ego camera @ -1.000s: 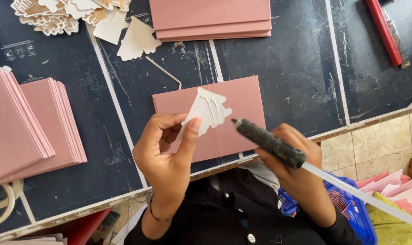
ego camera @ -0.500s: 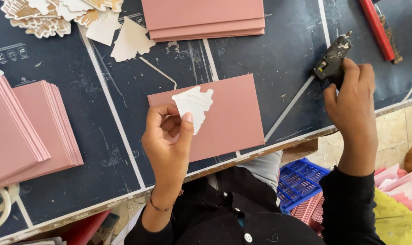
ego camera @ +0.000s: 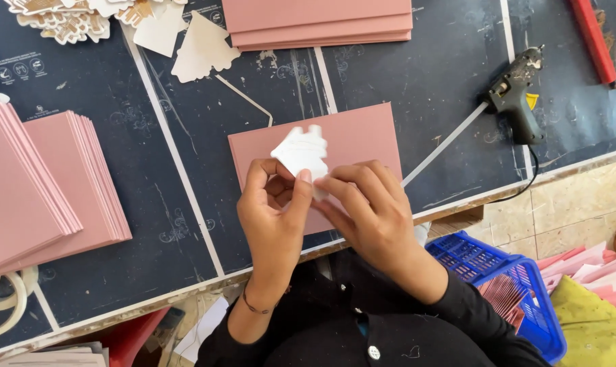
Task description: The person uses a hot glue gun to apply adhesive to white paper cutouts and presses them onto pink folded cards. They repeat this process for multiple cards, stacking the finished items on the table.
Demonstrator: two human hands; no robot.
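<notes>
A white tree-shaped paper cutout (ego camera: 301, 153) is pinched between both my hands just above a pink card (ego camera: 362, 139) that lies flat on the dark worktable (ego camera: 172, 197). My left hand (ego camera: 273, 217) grips the cutout's lower left edge with thumb and fingers. From the right, my right hand (ego camera: 370, 207) holds its lower right edge. A black hot glue gun (ego camera: 515, 95) lies on the table to the right, with a glue stick poking out behind it, away from both hands.
Stacks of pink cards stand at the left (ego camera: 43, 183) and at the top (ego camera: 318, 24). More white cutouts (ego camera: 199, 47) lie at the top left. A red tool (ego camera: 593, 37) rests at the top right. A blue basket (ego camera: 505, 289) sits below the table edge.
My right hand set the glue gun down on the table at the right and came back to the cutout. Both hands now hold the cutout over the pink card.
</notes>
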